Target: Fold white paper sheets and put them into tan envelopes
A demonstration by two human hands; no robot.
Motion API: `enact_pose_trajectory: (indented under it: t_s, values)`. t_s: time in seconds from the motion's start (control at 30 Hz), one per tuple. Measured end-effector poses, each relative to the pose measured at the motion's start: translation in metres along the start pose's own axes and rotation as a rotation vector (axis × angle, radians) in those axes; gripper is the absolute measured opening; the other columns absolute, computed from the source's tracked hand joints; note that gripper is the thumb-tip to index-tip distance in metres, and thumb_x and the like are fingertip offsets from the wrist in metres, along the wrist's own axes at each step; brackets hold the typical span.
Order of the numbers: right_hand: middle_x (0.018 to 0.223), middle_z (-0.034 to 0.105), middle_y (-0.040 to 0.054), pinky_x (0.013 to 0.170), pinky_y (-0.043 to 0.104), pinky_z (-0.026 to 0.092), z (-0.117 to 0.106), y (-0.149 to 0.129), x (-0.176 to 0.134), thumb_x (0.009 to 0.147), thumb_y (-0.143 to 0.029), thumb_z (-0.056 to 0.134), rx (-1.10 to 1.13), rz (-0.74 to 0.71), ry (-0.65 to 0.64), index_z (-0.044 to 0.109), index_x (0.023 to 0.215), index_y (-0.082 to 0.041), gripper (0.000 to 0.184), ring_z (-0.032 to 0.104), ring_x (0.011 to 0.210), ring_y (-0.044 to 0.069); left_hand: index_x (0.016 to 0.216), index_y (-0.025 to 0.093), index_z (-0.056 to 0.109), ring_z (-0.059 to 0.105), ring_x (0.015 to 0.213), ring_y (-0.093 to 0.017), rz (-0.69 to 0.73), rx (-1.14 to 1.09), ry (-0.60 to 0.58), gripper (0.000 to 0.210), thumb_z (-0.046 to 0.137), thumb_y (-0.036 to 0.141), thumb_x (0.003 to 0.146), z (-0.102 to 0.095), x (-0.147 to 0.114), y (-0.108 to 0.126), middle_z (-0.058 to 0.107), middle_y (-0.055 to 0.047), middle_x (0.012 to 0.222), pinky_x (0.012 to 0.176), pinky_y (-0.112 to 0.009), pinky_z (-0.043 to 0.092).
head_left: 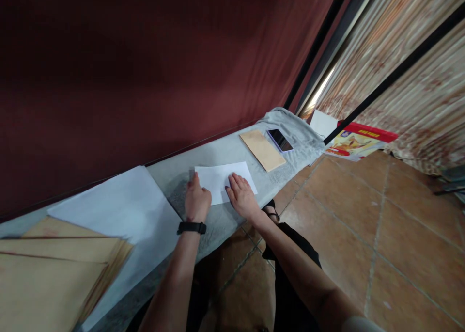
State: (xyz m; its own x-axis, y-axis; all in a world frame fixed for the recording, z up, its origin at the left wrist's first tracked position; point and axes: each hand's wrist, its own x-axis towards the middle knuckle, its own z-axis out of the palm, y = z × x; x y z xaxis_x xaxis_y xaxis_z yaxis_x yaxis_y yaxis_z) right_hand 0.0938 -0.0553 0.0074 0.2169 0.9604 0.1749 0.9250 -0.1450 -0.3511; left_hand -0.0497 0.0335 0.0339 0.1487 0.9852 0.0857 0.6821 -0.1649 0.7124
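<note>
A white sheet of paper (221, 173), folded or cut to a small rectangle, lies flat on the cloth-covered bench. My left hand (197, 200), with a black band at the wrist, rests at the paper's left edge; its index finger is stretched along that edge and the thumb stands apart. My right hand (242, 196) lies flat on the paper's right part, fingers extended and pressing down. Just beyond the paper is a single brown envelope (263, 150), and beside that a phone (280, 140) with a dark screen.
At the left, a stack of brown envelopes (54, 274) overlaps a pile of white paper (127, 201). Grey cloth (218, 150) covers the narrow bench along a dark red panel (145, 70). A black pole (392, 75) slants past the right end, near a red-and-yellow printed box (358, 140) above the tiled floor.
</note>
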Motion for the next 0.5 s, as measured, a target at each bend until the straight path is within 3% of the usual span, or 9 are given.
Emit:
enact_pose_trajectory:
  t_s: [0.1, 0.23, 0.37, 0.5]
  values:
    - [0.161, 0.039, 0.0145, 0.124, 0.048, 0.028, 0.003, 0.001, 0.003, 0.108, -0.036, 0.033, -0.059, -0.023, -0.03, 0.042, 0.154, -0.01, 0.053, 0.036, 0.15, 0.027, 0.146, 0.006, 0.049, 0.039, 0.146, -0.037, 0.151, 0.224, 0.064, 0.056, 0.042, 0.019, 0.092, 0.007, -0.012, 0.021, 0.041, -0.024, 0.157, 0.115, -0.055, 0.038]
    - [0.163, 0.034, 0.0134, 0.125, 0.048, 0.025, 0.002, 0.005, 0.004, 0.105, -0.028, 0.038, -0.12, -0.09, -0.071, 0.038, 0.156, -0.012, 0.054, 0.035, 0.15, 0.028, 0.147, 0.014, 0.051, 0.031, 0.151, -0.032, 0.39, 0.289, -0.128, 0.053, 0.04, 0.033, 0.099, 0.036, -0.02, 0.03, 0.045, -0.016, 0.157, 0.124, -0.055, 0.024]
    - [0.165, 0.03, 0.0118, 0.125, 0.048, 0.025, 0.0, 0.012, 0.005, 0.102, -0.024, 0.042, -0.143, -0.097, -0.073, 0.032, 0.159, -0.016, 0.059, 0.033, 0.151, 0.028, 0.151, 0.014, 0.046, 0.032, 0.151, -0.031, 0.4, 0.341, -0.167, 0.056, 0.037, 0.037, 0.101, 0.058, -0.022, 0.022, 0.044, -0.015, 0.158, 0.125, -0.053, 0.021]
    - [0.164, 0.034, 0.0114, 0.124, 0.05, 0.025, 0.003, 0.016, 0.009, 0.103, -0.025, 0.037, -0.129, -0.069, -0.058, 0.037, 0.157, -0.018, 0.054, 0.035, 0.15, 0.028, 0.153, 0.012, 0.043, 0.027, 0.154, -0.029, 0.357, 0.358, -0.18, 0.059, 0.034, 0.041, 0.102, 0.057, -0.025, 0.02, 0.037, -0.015, 0.162, 0.126, -0.05, 0.017]
